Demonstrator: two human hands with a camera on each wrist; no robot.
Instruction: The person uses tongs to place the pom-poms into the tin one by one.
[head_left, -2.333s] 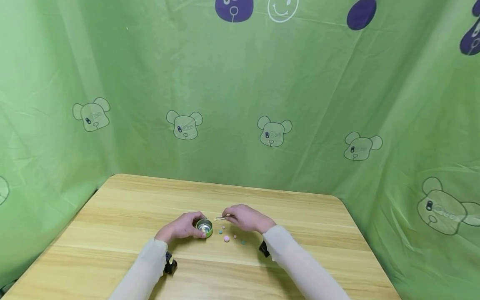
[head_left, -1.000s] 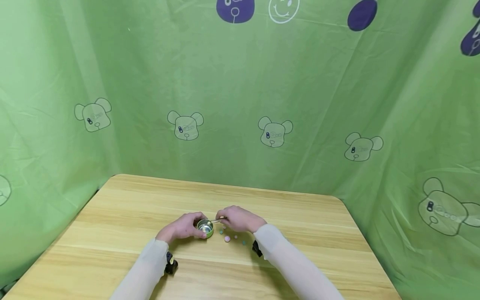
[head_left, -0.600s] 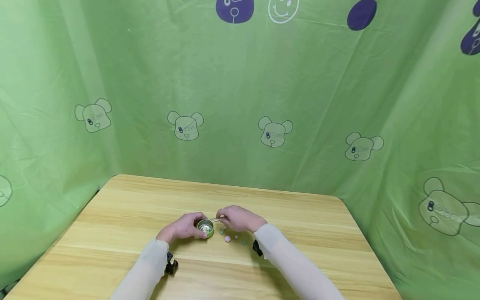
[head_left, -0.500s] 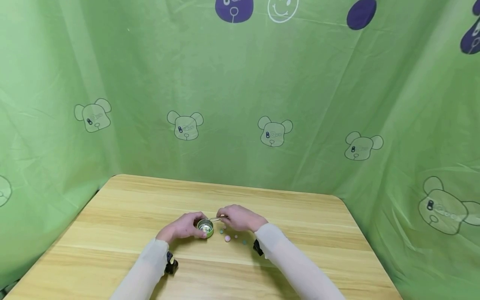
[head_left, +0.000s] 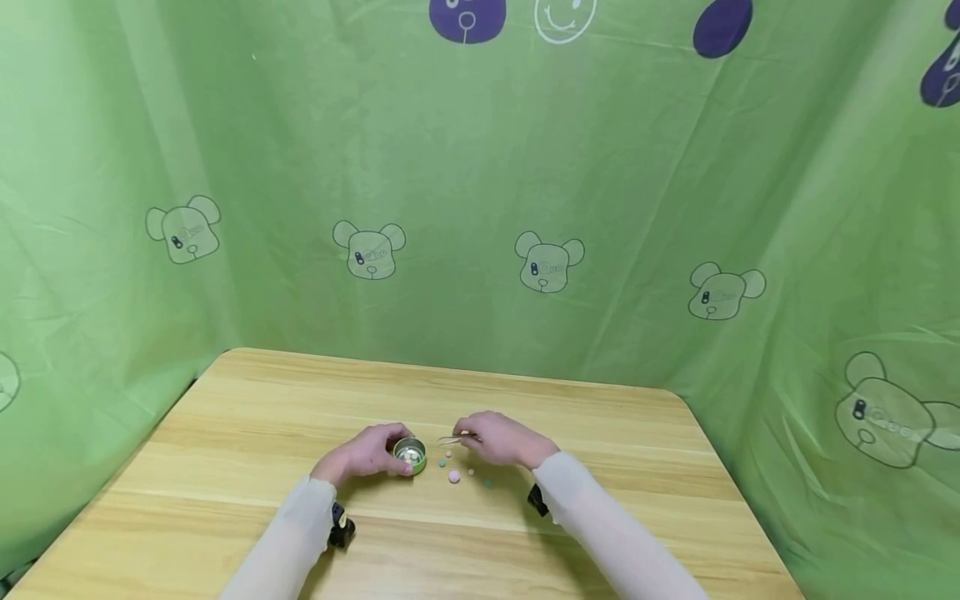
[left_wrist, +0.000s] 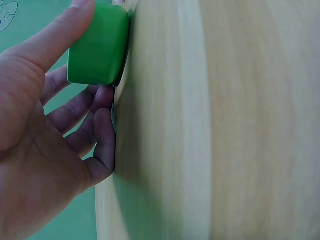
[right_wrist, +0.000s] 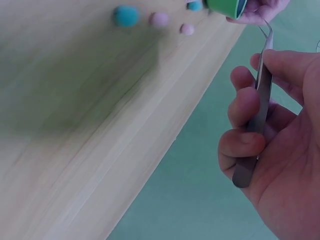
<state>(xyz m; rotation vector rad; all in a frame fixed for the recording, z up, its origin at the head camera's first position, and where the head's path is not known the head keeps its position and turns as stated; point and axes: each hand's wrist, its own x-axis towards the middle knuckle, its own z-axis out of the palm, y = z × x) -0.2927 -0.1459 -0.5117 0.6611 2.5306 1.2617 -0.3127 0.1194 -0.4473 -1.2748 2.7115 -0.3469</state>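
Observation:
My left hand grips a small round green tin with thumb and fingers around its side. Its silvery inside faces up and several small pale balls lie in it. In the left wrist view the tin's smooth green wall stands at the table surface. My right hand holds metal tweezers between thumb and fingers, their bent tips slightly apart and with nothing between them. The tips hover just right of the tin, above several loose pompoms, including a larger pink pompom and a teal pompom.
The pompoms lie on a wood-grain table, between the tin and my right wrist. A green curtain with bear prints hangs behind the table and on both sides. Each wrist carries a small black camera.
The tweezers carried a yellowish pompom to the tin and let it go inside. My right hand has since drawn back to the right with bare tweezer tips. The left hand stays on the tin.

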